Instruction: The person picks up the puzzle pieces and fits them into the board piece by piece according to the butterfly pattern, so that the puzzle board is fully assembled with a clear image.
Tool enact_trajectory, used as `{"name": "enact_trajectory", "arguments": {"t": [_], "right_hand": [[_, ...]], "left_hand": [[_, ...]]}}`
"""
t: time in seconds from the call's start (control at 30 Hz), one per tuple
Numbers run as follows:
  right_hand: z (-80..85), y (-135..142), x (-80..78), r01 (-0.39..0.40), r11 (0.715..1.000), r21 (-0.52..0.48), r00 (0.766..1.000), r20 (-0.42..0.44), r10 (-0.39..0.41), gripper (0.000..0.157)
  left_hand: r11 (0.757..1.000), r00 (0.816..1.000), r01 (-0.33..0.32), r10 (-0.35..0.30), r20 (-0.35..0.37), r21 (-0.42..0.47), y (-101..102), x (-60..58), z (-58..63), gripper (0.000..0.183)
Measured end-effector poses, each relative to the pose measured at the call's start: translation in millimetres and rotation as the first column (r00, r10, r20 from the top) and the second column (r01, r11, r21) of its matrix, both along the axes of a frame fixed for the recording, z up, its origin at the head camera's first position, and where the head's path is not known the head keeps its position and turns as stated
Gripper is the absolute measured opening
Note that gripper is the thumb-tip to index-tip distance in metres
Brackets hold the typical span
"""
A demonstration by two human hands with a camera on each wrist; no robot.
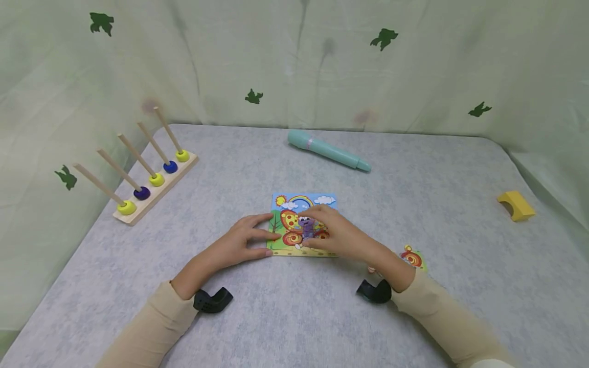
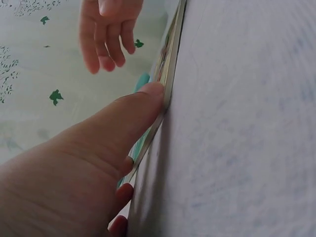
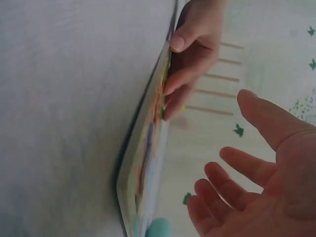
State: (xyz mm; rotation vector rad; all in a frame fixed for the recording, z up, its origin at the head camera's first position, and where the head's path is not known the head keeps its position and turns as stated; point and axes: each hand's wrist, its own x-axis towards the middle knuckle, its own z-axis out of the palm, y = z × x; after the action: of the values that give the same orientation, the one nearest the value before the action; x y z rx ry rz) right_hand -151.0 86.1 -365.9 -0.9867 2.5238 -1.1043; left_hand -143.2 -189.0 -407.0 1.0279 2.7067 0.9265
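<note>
A butterfly puzzle board (image 1: 301,252) with a sun, rainbow and clouds lies flat on the table in the head view. My left hand (image 1: 236,244) touches its left edge, thumb at the near corner and fingers resting on the picture. In the left wrist view the left thumb (image 2: 133,113) presses against the board's side. Above the board's right half hovers my right hand (image 1: 338,232), hiding part of the butterfly. The right wrist view shows that right hand (image 3: 256,182) with spread fingers, apart from the board and holding nothing.
Loose colourful puzzle pieces (image 1: 414,259) lie by the right forearm. A teal marker-shaped object (image 1: 329,151) lies behind the board. At the left stands a wooden peg rack (image 1: 156,197) with yellow and blue rings. A yellow arch block (image 1: 517,205) sits far right.
</note>
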Motion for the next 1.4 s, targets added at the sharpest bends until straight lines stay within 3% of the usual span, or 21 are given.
{"name": "enact_trajectory", "arguments": {"t": [0.3,0.43,0.6,0.93,1.1,1.23,1.4], "right_hand": [[17.9,63.7,23.7,0.126,0.987,-0.1,0.979,-0.147,-0.14,0.063],[13.4,87.3,33.9,0.171,0.98,-0.104,0.966,-0.18,-0.187,0.064],[2.2,108.7,44.7,0.206,0.976,-0.069,0.966,-0.148,-0.214,0.064],[-18.7,133.8,45.5,0.161,0.98,0.115,0.987,0.005,-0.162,0.067],[-24.0,140.7,41.4,0.103,0.984,0.143,0.99,0.083,-0.116,0.065],[-25.7,142.8,39.5,0.054,0.99,0.13,0.995,0.075,-0.064,0.059],[-28.4,141.2,39.0,0.035,0.99,0.136,0.999,-0.011,-0.033,0.05]], "left_hand": [[1.0,1.0,-0.022,0.022,0.013,0.004,0.7,0.8,0.3,0.034],[1.0,1.0,-0.021,0.021,0.013,0.009,0.8,1.0,0.6,0.034],[1.0,1.0,-0.022,0.022,0.016,0.009,1.2,1.1,1.1,0.034],[1.0,1.0,-0.016,0.016,0.016,0.008,2.1,0.3,-0.6,0.033],[1.0,1.0,-0.018,0.018,0.015,0.005,2.7,0.0,-1.3,0.033],[1.0,1.0,-0.02,0.02,0.015,0.01,2.7,0.0,-1.3,0.033],[1.0,1.0,-0.021,0.021,0.02,0.009,2.2,-0.2,-1.9,0.033]]}}
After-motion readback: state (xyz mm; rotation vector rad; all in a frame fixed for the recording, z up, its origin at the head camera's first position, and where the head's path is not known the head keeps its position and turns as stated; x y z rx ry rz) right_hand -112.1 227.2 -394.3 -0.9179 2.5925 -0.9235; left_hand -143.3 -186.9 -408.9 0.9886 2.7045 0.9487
